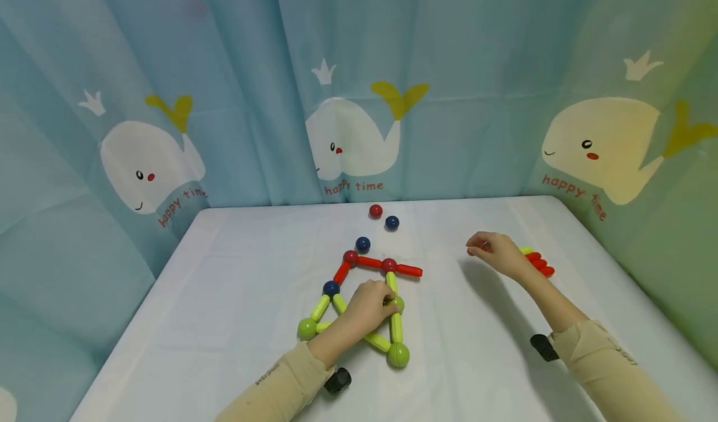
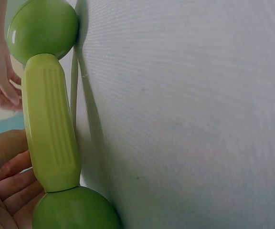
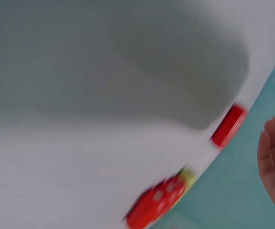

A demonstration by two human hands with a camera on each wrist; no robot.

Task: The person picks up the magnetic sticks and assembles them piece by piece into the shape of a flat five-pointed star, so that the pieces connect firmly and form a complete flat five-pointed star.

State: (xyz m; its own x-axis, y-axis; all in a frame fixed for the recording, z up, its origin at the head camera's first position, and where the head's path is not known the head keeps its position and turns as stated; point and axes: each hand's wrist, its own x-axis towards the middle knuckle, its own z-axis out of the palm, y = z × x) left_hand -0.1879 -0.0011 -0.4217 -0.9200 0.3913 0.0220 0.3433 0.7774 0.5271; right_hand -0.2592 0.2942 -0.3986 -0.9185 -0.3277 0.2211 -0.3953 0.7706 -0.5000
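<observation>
A light-blue curtain (image 1: 241, 148) printed with white whales enclosed the work area at 9, 12 and 3 o'clock. The table (image 1: 224, 272) had a white, finely textured surface with rounded far corners. The rod-and-ball assembly (image 1: 339, 304) lay near mid-table. The left hand (image 1: 364, 306) was positioned over it, thumb and fingertips pinching the lime ball (image 1: 397, 304) at the assembly's 3 o'clock side. At 12 o'clock from the assembly rested, left to right, a near blue ball (image 1: 363, 244), a loose red ball (image 1: 376, 211) and a far blue ball (image 1: 392, 222). The right hand (image 1: 496, 254) was raised between 2 and 3 o'clock, its shadow on the surface; its fingertips pinched a red piece (image 1: 469, 250), mostly hidden. Immediately beyond its wrist lay grouped red and lime rods (image 1: 540, 263).
</observation>
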